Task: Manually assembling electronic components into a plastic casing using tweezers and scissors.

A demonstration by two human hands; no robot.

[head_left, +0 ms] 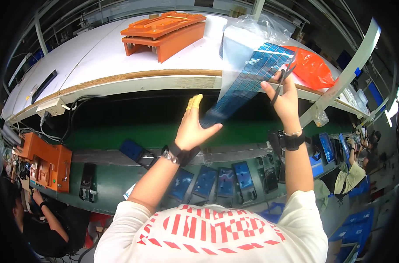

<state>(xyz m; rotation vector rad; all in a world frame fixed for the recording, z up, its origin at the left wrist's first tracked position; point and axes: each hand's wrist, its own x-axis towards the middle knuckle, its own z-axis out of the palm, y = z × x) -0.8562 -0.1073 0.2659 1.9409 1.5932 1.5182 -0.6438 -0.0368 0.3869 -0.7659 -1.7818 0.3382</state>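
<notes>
My right hand (286, 101) is raised at the front edge of the white shelf (98, 57), with slim black tweezers (278, 90) held in its fingers. Beside its fingertips hangs a long strip of blue, glossy grid-patterned pieces (252, 72). This strip slants down and left from the shelf, its lower end blurred. My left hand (191, 127) is near that lower end, thumb apart and fingers stretched out, with yellow covers on some fingertips. Whether it touches the strip I cannot tell. A whitish translucent sheet (241, 44) lies behind the strip.
An orange fixture (164, 33) and a red plastic bag (311, 68) sit on the shelf. Below, a green conveyor (120, 175) carries several blue-filmed panels (204, 180). An orange press (48, 162) stands at left, near another person's arm (50, 215). A white post (348, 74) rises at right.
</notes>
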